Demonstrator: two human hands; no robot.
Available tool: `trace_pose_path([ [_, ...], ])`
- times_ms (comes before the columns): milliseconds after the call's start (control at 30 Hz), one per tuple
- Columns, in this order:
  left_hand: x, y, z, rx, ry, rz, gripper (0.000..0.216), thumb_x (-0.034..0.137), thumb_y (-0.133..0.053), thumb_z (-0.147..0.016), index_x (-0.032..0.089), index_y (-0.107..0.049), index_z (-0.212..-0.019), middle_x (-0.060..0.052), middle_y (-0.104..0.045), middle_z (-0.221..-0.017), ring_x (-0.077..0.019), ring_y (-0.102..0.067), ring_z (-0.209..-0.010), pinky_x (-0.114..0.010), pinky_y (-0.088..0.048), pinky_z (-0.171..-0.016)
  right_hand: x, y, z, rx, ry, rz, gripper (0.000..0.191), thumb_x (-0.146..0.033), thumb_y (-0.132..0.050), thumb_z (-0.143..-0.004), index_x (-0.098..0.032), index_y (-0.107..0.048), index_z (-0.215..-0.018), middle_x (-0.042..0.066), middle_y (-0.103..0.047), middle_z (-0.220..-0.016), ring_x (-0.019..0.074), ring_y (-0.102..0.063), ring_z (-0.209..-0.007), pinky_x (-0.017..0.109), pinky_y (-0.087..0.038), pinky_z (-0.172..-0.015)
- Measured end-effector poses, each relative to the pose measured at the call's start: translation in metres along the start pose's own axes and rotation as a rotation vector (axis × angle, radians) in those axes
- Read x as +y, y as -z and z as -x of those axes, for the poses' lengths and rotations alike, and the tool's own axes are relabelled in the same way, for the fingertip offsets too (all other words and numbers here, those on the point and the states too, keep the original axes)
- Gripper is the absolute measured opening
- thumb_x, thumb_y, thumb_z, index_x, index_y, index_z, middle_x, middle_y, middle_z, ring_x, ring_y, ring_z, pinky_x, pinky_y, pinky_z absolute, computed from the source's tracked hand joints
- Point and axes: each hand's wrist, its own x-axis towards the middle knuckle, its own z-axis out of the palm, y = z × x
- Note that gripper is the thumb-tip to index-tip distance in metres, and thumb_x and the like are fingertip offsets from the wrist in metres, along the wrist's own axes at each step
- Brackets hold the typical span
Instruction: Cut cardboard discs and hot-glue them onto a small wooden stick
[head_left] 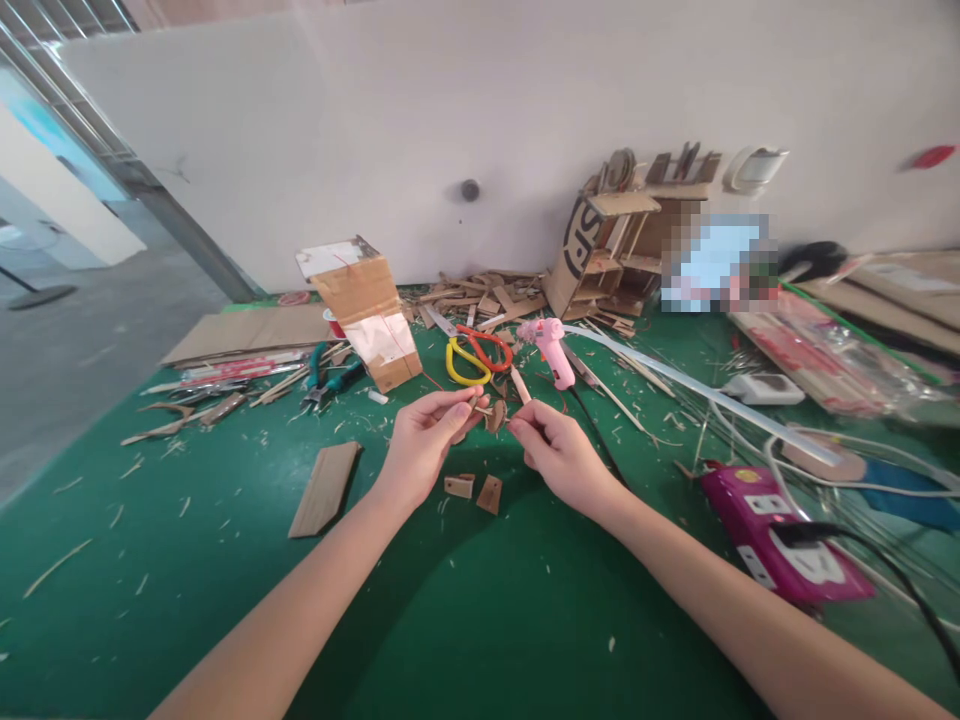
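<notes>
My left hand (429, 440) pinches a small brown cardboard piece (495, 415) above the middle of the green table. Close beside it, my right hand (561, 450) has thumb and fingers pressed together at the piece's right side. Whatever sits in its fingertips is too small to make out. A pale narrow stick-like thing (520, 385) rises just behind the right fingers. Below the hands lie two small cut cardboard pieces, a left one (460, 486) and a right one (490, 494). Scissors (469, 362) with yellow and red handles rest beyond the fingertips, near a pink glue gun (553, 352).
A cardboard box (367, 315) stands at back left, a cardboard shelf model (600, 250) at back right. Pliers (330, 380) and a cardboard strip (325, 490) lie left. A purple power strip (784, 535) with cords sits right. Cardboard scraps (487, 295) line the wall.
</notes>
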Motion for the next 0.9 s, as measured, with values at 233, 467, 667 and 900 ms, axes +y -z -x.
trace_pose_path([
  [233, -0.002, -0.002, 0.002, -0.019, 0.010, 0.041, 0.016, 0.031, -0.074, -0.072, 0.025, -0.073, -0.087, -0.003, -0.072, -0.102, -0.0178, -0.067, -0.095, -0.037, -0.052, -0.093, -0.010, -0.001, 0.003, -0.139, -0.227, -0.451, 0.036, -0.051, -0.055, -0.082, -0.018, -0.048, -0.071, -0.012, -0.021, -0.051, 0.0038, -0.016, -0.042, 0.019, -0.014, -0.040],
  [467, -0.002, -0.004, 0.005, -0.033, 0.040, 0.107, 0.015, 0.029, -0.073, -0.074, 0.023, -0.073, -0.088, -0.002, -0.072, -0.104, -0.0171, -0.067, -0.095, -0.036, -0.051, -0.093, -0.013, -0.002, 0.008, -0.049, -0.074, -0.196, 0.031, -0.044, -0.046, -0.089, -0.020, -0.045, -0.070, -0.009, -0.028, -0.053, 0.0064, -0.026, -0.044, 0.021, -0.022, -0.042],
  [667, -0.006, -0.006, 0.005, -0.001, 0.110, 0.177, 0.012, 0.029, -0.072, -0.076, 0.023, -0.072, -0.086, -0.001, -0.072, -0.104, -0.0165, -0.067, -0.097, -0.035, -0.051, -0.094, -0.013, 0.002, 0.013, 0.142, 0.315, 0.428, 0.015, -0.025, -0.042, -0.091, -0.020, -0.050, -0.079, 0.001, -0.052, -0.070, 0.0124, -0.047, -0.062, 0.024, -0.037, -0.056],
  [900, -0.003, -0.013, 0.008, 0.043, 0.143, 0.240, 0.016, 0.028, -0.071, -0.076, 0.019, -0.072, -0.089, -0.003, -0.071, -0.105, -0.0164, -0.067, -0.097, -0.032, -0.052, -0.093, -0.013, -0.001, 0.012, 0.125, 0.219, 0.362, 0.019, -0.028, -0.042, -0.091, -0.020, -0.046, -0.074, -0.003, -0.044, -0.060, 0.0097, -0.040, -0.052, 0.023, -0.033, -0.050],
])
